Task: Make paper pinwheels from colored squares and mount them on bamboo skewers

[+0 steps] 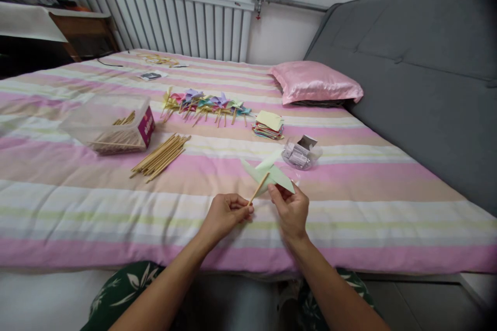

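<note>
My left hand pinches the lower end of a thin wooden stick that slants up to the right. My right hand grips a pale green paper pinwheel from below, with the stick's tip against the paper. Both hands hover just above the near edge of the striped bedspread. A bundle of loose wooden sticks lies to the left. A row of finished coloured pinwheels lies further back.
A clear plastic box with sticks stands at the left. A stack of coloured paper squares and a small clear container lie ahead. A pink pillow, grey headboard and radiator lie beyond.
</note>
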A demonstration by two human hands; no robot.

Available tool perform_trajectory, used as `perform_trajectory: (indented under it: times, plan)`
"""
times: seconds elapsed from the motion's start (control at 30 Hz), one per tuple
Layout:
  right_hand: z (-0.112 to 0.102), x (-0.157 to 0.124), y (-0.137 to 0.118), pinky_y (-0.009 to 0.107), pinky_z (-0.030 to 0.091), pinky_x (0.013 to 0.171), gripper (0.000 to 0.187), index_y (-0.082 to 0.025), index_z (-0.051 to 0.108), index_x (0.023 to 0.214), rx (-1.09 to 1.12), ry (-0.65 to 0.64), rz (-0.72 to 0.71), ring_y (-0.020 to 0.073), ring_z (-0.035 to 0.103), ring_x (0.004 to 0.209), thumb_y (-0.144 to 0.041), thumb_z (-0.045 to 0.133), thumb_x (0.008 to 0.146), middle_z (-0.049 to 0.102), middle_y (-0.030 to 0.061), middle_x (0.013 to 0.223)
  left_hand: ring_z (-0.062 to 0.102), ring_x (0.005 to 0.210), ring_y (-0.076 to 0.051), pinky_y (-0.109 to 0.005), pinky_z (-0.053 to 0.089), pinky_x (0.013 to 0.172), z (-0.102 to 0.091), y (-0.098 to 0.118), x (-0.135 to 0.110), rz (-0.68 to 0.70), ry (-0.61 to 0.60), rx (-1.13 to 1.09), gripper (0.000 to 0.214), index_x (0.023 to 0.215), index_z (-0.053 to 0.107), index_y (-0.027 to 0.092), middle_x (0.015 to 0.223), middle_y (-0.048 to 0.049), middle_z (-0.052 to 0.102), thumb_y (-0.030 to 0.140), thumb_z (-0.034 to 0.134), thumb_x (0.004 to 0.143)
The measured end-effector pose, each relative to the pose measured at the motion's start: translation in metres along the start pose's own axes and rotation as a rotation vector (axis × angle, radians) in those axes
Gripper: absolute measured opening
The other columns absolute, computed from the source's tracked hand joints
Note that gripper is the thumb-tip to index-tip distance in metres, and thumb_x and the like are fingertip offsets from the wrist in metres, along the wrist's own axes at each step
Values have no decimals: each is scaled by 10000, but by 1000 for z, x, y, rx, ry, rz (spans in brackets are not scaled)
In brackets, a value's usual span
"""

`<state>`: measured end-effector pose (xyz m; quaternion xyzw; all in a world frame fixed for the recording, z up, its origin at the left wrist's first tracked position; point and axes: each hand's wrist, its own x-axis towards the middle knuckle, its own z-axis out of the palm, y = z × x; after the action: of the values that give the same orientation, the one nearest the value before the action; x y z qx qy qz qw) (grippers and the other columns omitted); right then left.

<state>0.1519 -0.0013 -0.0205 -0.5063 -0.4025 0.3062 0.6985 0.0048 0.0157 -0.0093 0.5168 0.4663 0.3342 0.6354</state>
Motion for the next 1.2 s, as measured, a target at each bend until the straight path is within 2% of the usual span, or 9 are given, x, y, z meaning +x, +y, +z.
perform_trajectory:
  times: [0.17, 0.3, 0.37, 0.43, 0.53, 0.63, 0.83, 1.2]
  plan:
    - [2, -3, -1, 223, 419, 466, 213, -148, 639, 709, -88, -20, 49, 107, 506, 490, -350, 702, 699, 541, -32, 545, 617, 515, -131, -213, 456, 530, 1, -1, 0, -20, 3, -29, 179, 664, 661, 115, 561, -37, 674, 262, 740, 600]
    - [3, -4, -2, 219, 409, 461, 228, -151, 619, 684, -70, -86, 92, 102, 500, 485, -361, 706, 696, 519, -41, 536, 624, 523, -137, -223, 471, 539, 0, -3, 1, -1, 4, -40, 190, 666, 654, 117, 563, -35, 673, 268, 746, 597]
    - [3, -3, -3, 226, 427, 496, 226, -152, 631, 743, -52, -120, 90, 117, 530, 541, -361, 705, 699, 567, -20, 594, 619, 513, -134, -224, 472, 533, -1, -3, 1, 15, 13, -37, 190, 665, 650, 118, 561, -33, 671, 268, 745, 599]
    - [2, -2, -4, 245, 460, 567, 281, -156, 634, 892, -9, -120, 73, 143, 579, 652, -362, 694, 711, 639, 26, 748, 618, 511, -134, -220, 467, 522, -1, -1, 1, 27, 31, -23, 188, 665, 648, 118, 566, -35, 673, 269, 741, 605]
    - [-1, 2, -3, 286, 482, 703, 386, -176, 592, 1070, 52, -45, 24, 183, 602, 866, -361, 664, 740, 644, 82, 992, 625, 520, -141, -221, 467, 515, -3, 0, 1, 28, 57, -10, 180, 662, 644, 119, 574, -40, 677, 265, 737, 612]
    - [-5, 6, -1, 319, 468, 786, 336, -179, 623, 1040, 49, 44, -16, 195, 586, 942, -346, 654, 749, 637, 88, 1026, 625, 519, -141, -228, 479, 528, -4, 0, 1, 33, 58, -8, 172, 657, 642, 122, 573, -37, 676, 262, 733, 615]
    - [-5, 7, 2, 281, 461, 671, 217, -167, 689, 840, -10, 85, 9, 156, 582, 742, -337, 697, 706, 661, 44, 822, 624, 517, -136, -221, 477, 527, -4, -3, 2, 48, 46, 10, 149, 659, 646, 129, 568, -29, 674, 255, 719, 632]
    - [-2, 3, 7, 266, 448, 609, 266, -151, 675, 840, -50, 46, 51, 145, 570, 682, -344, 732, 667, 654, 47, 784, 632, 530, -137, -206, 462, 509, -3, 1, 0, 31, 52, 34, 161, 683, 650, 121, 585, -43, 685, 264, 714, 648]
